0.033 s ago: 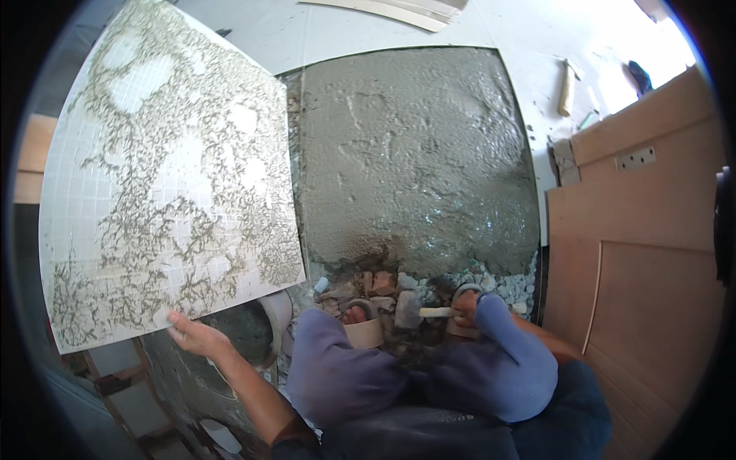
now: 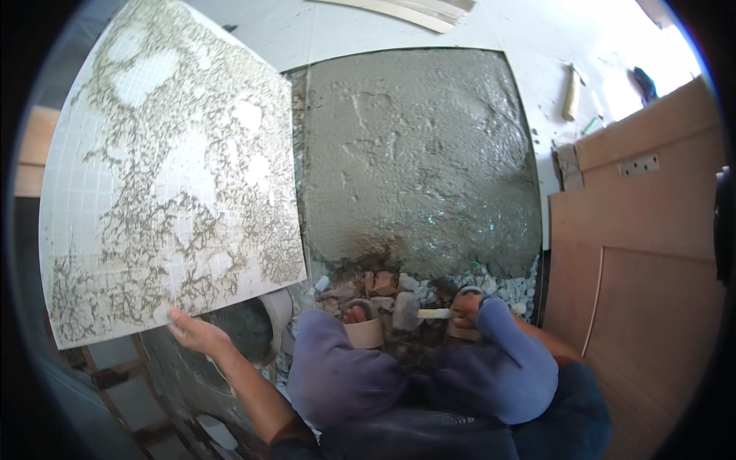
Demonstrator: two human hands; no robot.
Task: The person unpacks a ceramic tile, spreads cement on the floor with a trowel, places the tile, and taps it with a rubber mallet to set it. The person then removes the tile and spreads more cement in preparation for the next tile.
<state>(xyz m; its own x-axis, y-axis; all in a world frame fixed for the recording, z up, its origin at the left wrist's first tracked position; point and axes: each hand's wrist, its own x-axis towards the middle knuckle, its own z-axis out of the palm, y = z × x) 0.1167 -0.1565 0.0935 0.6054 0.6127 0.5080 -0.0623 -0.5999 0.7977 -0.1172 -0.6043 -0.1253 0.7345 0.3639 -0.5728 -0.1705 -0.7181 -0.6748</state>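
The left hand (image 2: 192,330) grips the lower edge of a large white tile (image 2: 169,176) and holds it tilted up on the left of the wet mortar bed (image 2: 418,161); the fingers are curled around the edge, the thumb on the side facing the camera. This side of the tile has a grid pattern and carries patchy grey mortar marks with several bare white spots, so the contact looks uneven to me.

The right hand (image 2: 465,307) is closed around the pale handle of a mallet (image 2: 418,313), which lies just below the near edge of the mortar bed, above the knees in blue trousers (image 2: 429,368). Between the knees and the mortar bed there is rubble (image 2: 383,285) of broken brick and stones, and two feet in sandals.

The mortar bed fills a square opening in the white tiled floor (image 2: 322,38). Its surface is spread but rough, with ridges and hollows. As I judge it, the bed is laid and the tile is off it, so the levelling of the mortar and the setting of the tile remain to do. At the near edge of the mortar bed the rubble is not yet covered.

On the right of the mortar bed stands a wooden door panel (image 2: 652,253), and beyond its far right corner lies a hammer (image 2: 571,93)
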